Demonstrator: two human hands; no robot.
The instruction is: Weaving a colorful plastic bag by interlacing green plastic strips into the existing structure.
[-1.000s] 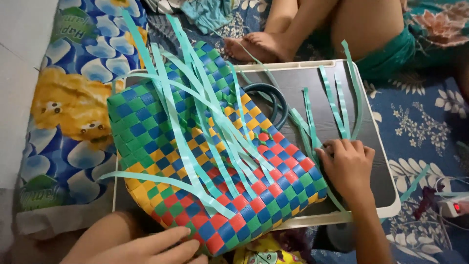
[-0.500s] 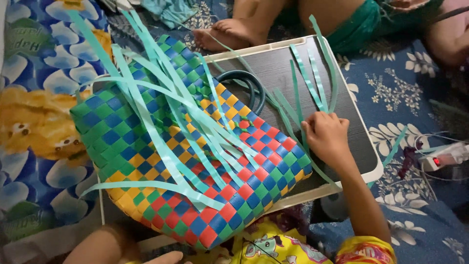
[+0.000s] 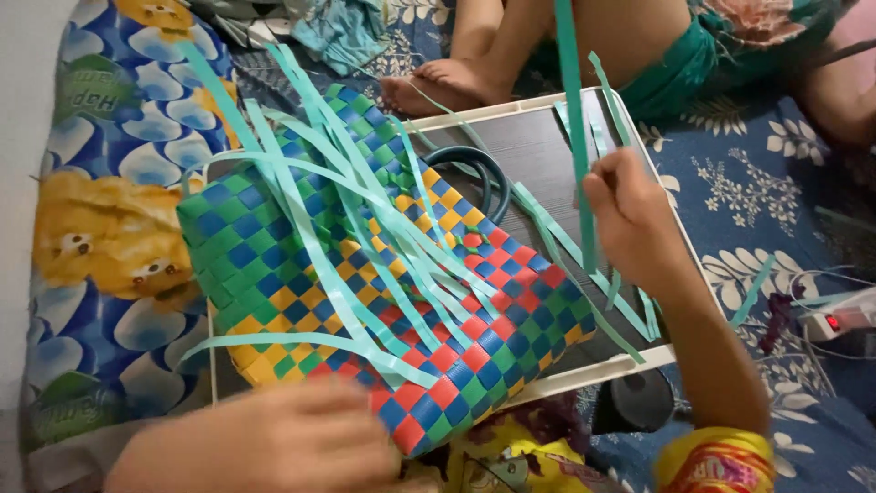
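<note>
A woven basket (image 3: 301,274) of green, blue, yellow and red checks lies on a dark tray table (image 3: 547,155). Several loose teal plastic strips (image 3: 365,237) fan across its top. My right hand (image 3: 634,219) is raised above the table's right side, pinching one teal strip (image 3: 570,110) that runs straight up out of the view. My left hand (image 3: 265,443), blurred, rests at the basket's near edge, its fingers spread against the weave. More teal strips (image 3: 602,301) trail over the table's right part.
Another person's bare feet (image 3: 438,87) and legs sit just beyond the table's far edge. A dark ring (image 3: 479,173) lies behind the basket. A cartoon-print cloth (image 3: 109,237) covers the left; a power strip (image 3: 844,319) lies at the right on flowered bedding.
My right hand has lifted off the table, pulling one teal strip upright. My left hand has come back into view at the basket's near edge. The camera has shifted slightly.
</note>
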